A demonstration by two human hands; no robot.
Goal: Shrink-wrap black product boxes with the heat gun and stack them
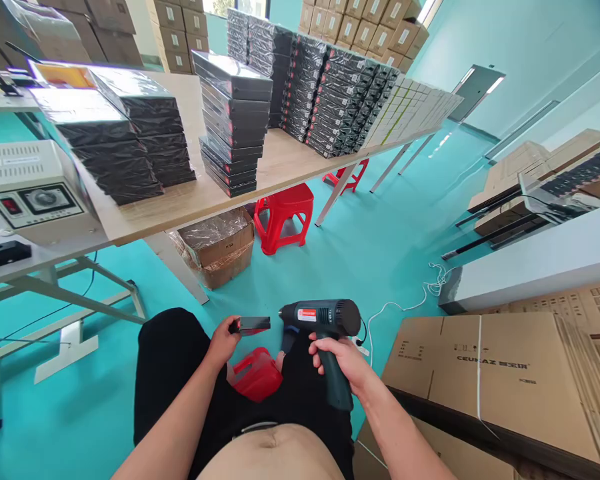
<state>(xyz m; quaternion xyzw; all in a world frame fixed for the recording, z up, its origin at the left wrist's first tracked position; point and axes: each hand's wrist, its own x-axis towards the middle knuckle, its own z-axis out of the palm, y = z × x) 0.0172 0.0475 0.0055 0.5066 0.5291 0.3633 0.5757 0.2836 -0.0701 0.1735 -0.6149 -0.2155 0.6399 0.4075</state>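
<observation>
My right hand [337, 357] is wrapped round the handle of a dark green heat gun [325, 315]. Its nozzle points left, toward a flat black box [255, 324] with a glossy surface. That box is pinched at its left end by my left hand [225, 341], over my lap. A small gap separates nozzle and box. Below them, between my legs, shows a red plastic stool [258, 377]. Similar black boxes [234, 127] rise in a slightly uneven stack on the wooden table [190, 208] ahead.
Shrink-wrapped black packs [125, 133] and taller stacks [330, 93] stand on the table. A grey control machine [35, 190] is at left. Under the table are an open carton [220, 250] and a red stool [286, 213]. Flattened cartons [480, 373] lie at right, near a white cable [373, 327].
</observation>
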